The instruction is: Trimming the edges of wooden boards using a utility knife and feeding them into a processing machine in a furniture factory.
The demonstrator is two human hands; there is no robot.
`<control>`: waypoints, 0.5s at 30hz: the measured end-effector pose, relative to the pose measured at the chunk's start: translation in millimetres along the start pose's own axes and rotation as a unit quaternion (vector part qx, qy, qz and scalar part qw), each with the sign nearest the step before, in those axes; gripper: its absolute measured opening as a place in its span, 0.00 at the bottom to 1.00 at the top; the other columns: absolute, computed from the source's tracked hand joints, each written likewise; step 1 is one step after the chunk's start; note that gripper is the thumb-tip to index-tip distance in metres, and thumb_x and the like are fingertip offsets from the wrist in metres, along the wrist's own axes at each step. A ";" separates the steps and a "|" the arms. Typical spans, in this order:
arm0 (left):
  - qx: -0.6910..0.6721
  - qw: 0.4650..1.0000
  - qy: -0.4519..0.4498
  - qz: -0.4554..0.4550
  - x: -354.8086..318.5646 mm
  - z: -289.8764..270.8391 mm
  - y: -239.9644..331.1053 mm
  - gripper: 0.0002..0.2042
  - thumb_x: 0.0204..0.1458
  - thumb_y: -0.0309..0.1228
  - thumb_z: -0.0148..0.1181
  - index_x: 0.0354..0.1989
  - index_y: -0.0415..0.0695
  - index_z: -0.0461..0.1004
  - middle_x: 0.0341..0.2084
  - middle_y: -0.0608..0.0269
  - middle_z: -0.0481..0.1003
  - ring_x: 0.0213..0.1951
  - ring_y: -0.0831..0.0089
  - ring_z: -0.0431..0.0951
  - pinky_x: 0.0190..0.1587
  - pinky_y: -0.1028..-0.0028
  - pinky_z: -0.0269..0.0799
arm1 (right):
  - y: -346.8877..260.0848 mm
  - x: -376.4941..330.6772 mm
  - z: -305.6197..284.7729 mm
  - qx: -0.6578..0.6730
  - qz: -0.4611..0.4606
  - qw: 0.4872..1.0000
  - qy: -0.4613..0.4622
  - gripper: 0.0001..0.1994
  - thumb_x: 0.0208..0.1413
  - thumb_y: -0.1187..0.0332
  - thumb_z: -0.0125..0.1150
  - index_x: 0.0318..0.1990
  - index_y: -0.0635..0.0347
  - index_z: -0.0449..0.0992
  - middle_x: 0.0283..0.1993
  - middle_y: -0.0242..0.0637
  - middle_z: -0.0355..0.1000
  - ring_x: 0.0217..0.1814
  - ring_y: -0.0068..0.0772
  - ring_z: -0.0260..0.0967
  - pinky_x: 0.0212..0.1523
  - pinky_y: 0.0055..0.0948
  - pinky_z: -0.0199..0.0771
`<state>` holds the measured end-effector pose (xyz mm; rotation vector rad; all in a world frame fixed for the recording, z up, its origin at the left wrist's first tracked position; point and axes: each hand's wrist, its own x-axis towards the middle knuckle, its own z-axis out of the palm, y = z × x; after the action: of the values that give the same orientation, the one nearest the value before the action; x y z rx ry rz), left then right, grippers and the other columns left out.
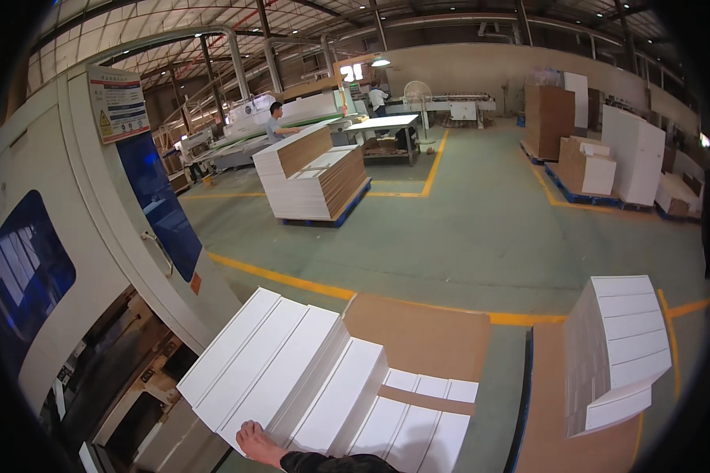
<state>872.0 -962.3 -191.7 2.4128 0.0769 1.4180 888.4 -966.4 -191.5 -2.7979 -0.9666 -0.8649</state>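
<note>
My right hand point(259, 443), in a dark sleeve, reaches in from the lower edge and points left. Its fingers are bent over the near end of a white panel point(248, 386) on top of a stepped stack. The underside of the grip is hidden. Lower tiers of white panels point(335, 390) lie just right of the hand, with more white panels point(410, 430) lower still. They rest on a brown board point(426, 327). My left hand is out of view.
A large machine point(79, 197) with blue windows stands at left. Another stack of white panels point(627, 331) sits on a brown-topped pallet at right. Ahead, a pallet stack point(308, 177) stands near a person point(276, 124). Yellow lines point(292, 280) mark the green floor.
</note>
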 end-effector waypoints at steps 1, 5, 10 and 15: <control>-0.005 0.998 -0.028 -0.059 -1.2 -2.4 0.4 0.14 0.62 0.36 0.55 0.43 0.45 0.86 0.46 0.59 0.86 0.48 0.51 0.81 0.57 0.56 0.77 | -1.8 0.8 -2.9 0.004 -0.001 1.000 -0.006 0.21 0.61 0.59 0.63 0.52 0.69 0.80 0.53 0.58 0.79 0.55 0.54 0.73 0.53 0.47 0.72; -0.095 0.986 -0.050 -0.127 -3.0 -6.6 22.6 0.19 0.67 0.41 0.51 0.43 0.41 0.86 0.43 0.50 0.86 0.47 0.45 0.79 0.56 0.52 0.74 | 2.5 -8.8 4.8 -0.026 0.043 0.999 -0.020 0.21 0.59 0.59 0.64 0.52 0.69 0.80 0.54 0.58 0.79 0.55 0.53 0.74 0.52 0.46 0.72; -0.254 0.916 0.032 -0.309 -4.9 36.7 -71.6 0.07 0.62 0.26 0.61 0.41 0.35 0.81 0.43 0.50 0.83 0.45 0.52 0.82 0.50 0.61 0.80 | -29.6 19.0 -16.8 -0.012 -0.011 1.000 -0.005 0.20 0.59 0.61 0.63 0.52 0.68 0.80 0.53 0.58 0.79 0.54 0.53 0.74 0.50 0.45 0.73; -0.135 0.927 -0.154 -0.314 -69.3 -95.0 -106.2 0.18 0.67 0.38 0.60 0.53 0.34 0.80 0.51 0.39 0.81 0.52 0.41 0.80 0.57 0.54 0.77 | -14.9 5.2 41.3 0.010 0.016 0.999 0.027 0.17 0.61 0.63 0.61 0.51 0.67 0.79 0.49 0.54 0.79 0.54 0.53 0.75 0.49 0.46 0.75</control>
<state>769.1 -852.5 -241.2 2.0746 0.4937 0.7021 903.4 -942.2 -225.3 -2.7499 -0.9143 -0.9173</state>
